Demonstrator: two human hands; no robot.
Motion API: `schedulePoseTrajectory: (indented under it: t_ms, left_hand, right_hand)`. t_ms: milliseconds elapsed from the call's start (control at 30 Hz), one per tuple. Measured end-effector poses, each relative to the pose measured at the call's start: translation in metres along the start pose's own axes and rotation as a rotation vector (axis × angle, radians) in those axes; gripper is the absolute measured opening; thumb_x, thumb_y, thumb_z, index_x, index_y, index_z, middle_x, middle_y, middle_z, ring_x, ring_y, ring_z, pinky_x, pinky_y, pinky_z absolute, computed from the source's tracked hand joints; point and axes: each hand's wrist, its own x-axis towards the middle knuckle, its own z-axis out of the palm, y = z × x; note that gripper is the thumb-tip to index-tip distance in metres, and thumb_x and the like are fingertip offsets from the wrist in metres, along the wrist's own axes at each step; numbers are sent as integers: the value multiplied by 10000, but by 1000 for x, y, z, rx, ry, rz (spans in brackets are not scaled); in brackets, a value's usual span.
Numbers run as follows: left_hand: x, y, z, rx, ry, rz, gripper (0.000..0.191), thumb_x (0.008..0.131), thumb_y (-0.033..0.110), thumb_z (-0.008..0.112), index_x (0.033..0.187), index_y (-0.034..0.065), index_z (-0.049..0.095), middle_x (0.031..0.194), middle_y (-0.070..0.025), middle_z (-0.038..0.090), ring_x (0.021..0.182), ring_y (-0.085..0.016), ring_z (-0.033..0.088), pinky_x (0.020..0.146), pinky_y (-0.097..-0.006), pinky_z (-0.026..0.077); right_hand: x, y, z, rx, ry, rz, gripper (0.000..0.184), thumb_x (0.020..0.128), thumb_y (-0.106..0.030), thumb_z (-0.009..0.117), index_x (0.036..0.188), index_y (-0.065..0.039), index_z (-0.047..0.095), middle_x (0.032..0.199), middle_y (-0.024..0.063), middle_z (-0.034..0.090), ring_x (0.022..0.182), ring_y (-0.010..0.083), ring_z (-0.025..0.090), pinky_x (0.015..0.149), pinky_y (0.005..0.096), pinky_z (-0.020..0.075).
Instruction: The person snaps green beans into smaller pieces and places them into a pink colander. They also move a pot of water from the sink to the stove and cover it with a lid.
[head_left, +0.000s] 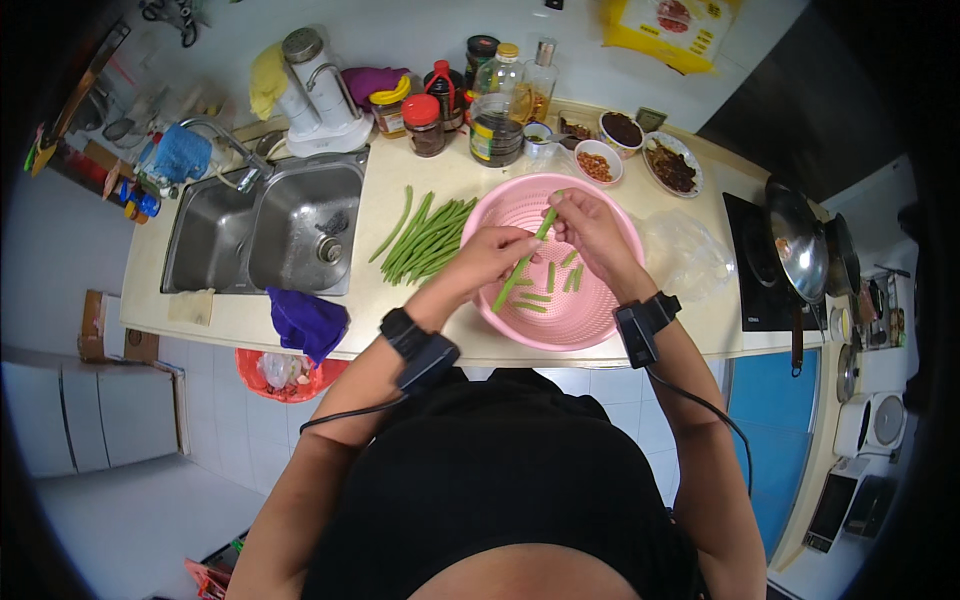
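A long green bean (519, 271) slants over the pink plastic colander (491, 319), gripped by both my hands. My left hand (495, 255) pinches it around the middle, between thumb and fingers. The bean's upper end is between the thumb and fingertips of my right hand (589, 225). Below, several short green bean pieces (551, 277) lie scattered on the colander's perforated bottom. To the left of the colander, a heap of whole green beans (431, 238) rests on the countertop, partly hidden by my left hand and forearm.
A double steel sink (300, 225) is set into the counter at left, with a purple cloth (307, 322) over the front edge. Behind the colander stand jars, bottles and a bowl of peanuts (598, 163). A clear plastic bag (686, 255) and an induction cooktop (757, 262) are to the right.
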Motion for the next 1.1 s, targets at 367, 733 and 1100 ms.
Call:
schedulePoseTrajectory:
  t_ms: [367, 733, 1100]
  left_hand:
    - [43, -22, 10, 99, -86, -76, 197, 910, 184, 527, 879, 28, 644, 691, 28, 555, 562, -40, 443, 510, -201, 363]
    - [32, -13, 18, -202, 150, 9, 220, 941, 205, 492, 885, 42, 628, 661, 23, 548, 465, -30, 341, 425, -177, 269]
    - [20, -2, 9, -235, 32, -41, 282, 950, 259, 472, 899, 33, 632, 636, 26, 525, 461, -27, 289, 428, -178, 225]
  right_hand:
    - [-18, -18, -21, -1523, -243, -917, 177, 743, -106, 616, 912, -67, 650, 833, 56, 604, 879, 256, 569, 806, 366, 445]
    - [-15, 23, -2, -91, 231, -80, 154, 917, -148, 531, 926, -10, 600, 795, 35, 579, 802, 120, 577, 751, 258, 482]
    - [-13, -1, -29, -671, -15, -334, 187, 830, -149, 640, 991, -73, 581, 640, -45, 409, 597, 59, 379, 552, 206, 347]
